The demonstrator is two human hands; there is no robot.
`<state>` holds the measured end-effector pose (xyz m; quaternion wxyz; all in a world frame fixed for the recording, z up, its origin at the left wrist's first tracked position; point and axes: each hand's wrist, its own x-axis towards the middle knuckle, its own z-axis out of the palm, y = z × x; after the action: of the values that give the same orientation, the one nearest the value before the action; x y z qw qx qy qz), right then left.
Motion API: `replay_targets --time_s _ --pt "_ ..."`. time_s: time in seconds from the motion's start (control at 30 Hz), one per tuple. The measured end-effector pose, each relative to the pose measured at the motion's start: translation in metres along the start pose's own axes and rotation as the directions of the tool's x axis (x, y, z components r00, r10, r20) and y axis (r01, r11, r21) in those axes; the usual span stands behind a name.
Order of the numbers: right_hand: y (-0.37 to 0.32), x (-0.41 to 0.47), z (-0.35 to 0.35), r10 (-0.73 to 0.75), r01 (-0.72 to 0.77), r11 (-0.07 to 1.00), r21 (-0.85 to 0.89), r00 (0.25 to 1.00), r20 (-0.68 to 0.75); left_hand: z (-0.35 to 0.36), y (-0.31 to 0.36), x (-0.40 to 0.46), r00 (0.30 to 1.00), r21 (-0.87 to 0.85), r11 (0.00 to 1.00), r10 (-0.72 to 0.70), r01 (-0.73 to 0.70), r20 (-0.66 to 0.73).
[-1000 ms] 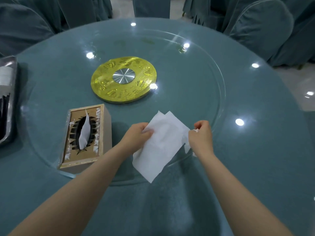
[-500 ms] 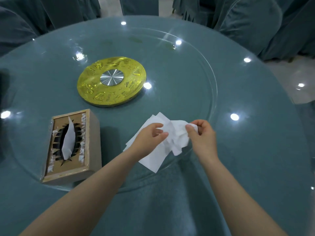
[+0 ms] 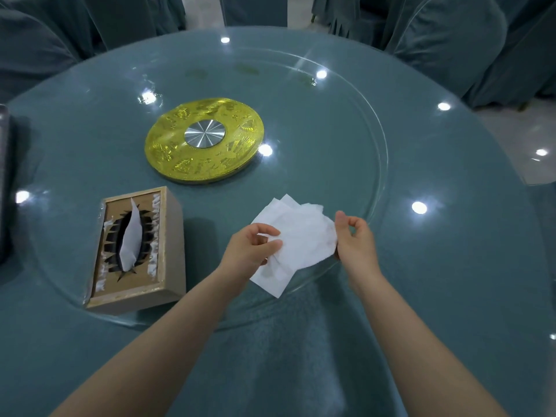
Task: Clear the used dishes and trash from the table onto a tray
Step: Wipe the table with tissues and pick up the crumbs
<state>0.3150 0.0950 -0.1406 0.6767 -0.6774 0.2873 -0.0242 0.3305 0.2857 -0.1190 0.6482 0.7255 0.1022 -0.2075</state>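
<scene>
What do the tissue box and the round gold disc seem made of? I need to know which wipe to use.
The tissue box looks like wood or board with a matt tan finish; its worn, pale edges suggest a painted or veneered face. The gold disc seems to be embossed, glossy metal, with a brushed silver hub; gilded plastic can't be ruled out.

Obstacles on glass turntable (image 3: 346,121): tissue box (image 3: 137,251) near left edge, gold hub (image 3: 204,139) at centre (low, flat). Open glass between them and across right half. Covered chairs (image 3: 445,40) ring the far rim.
</scene>
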Motion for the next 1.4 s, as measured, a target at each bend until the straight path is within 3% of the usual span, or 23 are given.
replay_targets --time_s 0.1,0.2,0.37,0.47,0.63,0.73,0.83,0.9,1.03,1.13,1.23,1.33,1.4 --pt "0.004 0.001 0.002 0.045 -0.028 0.992 -0.123 0.989 0.144 -0.004 -0.005 -0.007 0.993 0.099 0.990 0.106 -0.102 -0.042" --pt "0.005 0.003 0.012 -0.009 0.033 0.985 -0.168 0.990 0.138 -0.007 -0.012 -0.013 0.977 0.187 0.969 0.181 -0.159 -0.108" --pt "0.000 0.012 0.040 -0.057 0.107 0.962 -0.249 0.978 0.201 -0.021 -0.027 -0.017 0.955 0.358 0.923 0.220 -0.138 -0.199" --pt "0.001 0.020 0.051 -0.095 0.142 0.940 -0.309 0.982 0.162 -0.029 -0.035 -0.014 0.945 0.450 0.884 0.243 -0.123 -0.218" --pt "0.013 0.030 0.050 -0.187 0.126 0.712 -0.691 0.982 -0.013 -0.031 -0.038 -0.005 0.940 0.567 0.824 0.196 -0.003 -0.279" --pt "0.014 0.030 0.050 -0.138 0.088 0.550 -0.830 0.990 0.013 -0.030 -0.036 0.000 0.967 0.668 0.744 0.146 0.031 -0.208" --pt "0.004 0.031 0.053 -0.022 0.068 0.456 -0.887 0.998 0.065 -0.030 -0.035 0.002 0.976 0.697 0.715 0.108 0.057 -0.191" --pt "-0.002 0.029 0.056 -0.023 0.142 0.501 -0.854 0.988 0.151 -0.032 -0.033 0.001 0.971 0.712 0.702 0.153 0.025 -0.185" --pt "-0.009 0.016 0.056 -0.051 0.276 0.757 -0.593 0.929 0.367 -0.040 -0.016 0.004 0.945 0.661 0.740 0.290 -0.122 -0.151" --pt "-0.020 0.004 0.049 -0.035 0.258 0.877 -0.405 0.876 0.482 -0.046 0.005 0.002 0.978 0.565 0.809 0.210 -0.162 -0.020" --pt "-0.029 -0.002 0.041 0.007 0.167 0.927 -0.336 0.889 0.459 -0.052 0.013 -0.011 0.969 0.362 0.919 0.075 -0.158 0.234" --pt "-0.032 -0.006 0.033 0.059 0.107 0.932 -0.347 0.898 0.436 -0.053 0.013 -0.026 0.904 0.169 0.970 0.089 -0.173 0.417" --pt "-0.031 -0.012 0.030 0.062 0.102 0.928 -0.357 0.905 0.421 -0.052 0.014 -0.034 0.884 0.108 0.980 0.102 -0.169 0.457"
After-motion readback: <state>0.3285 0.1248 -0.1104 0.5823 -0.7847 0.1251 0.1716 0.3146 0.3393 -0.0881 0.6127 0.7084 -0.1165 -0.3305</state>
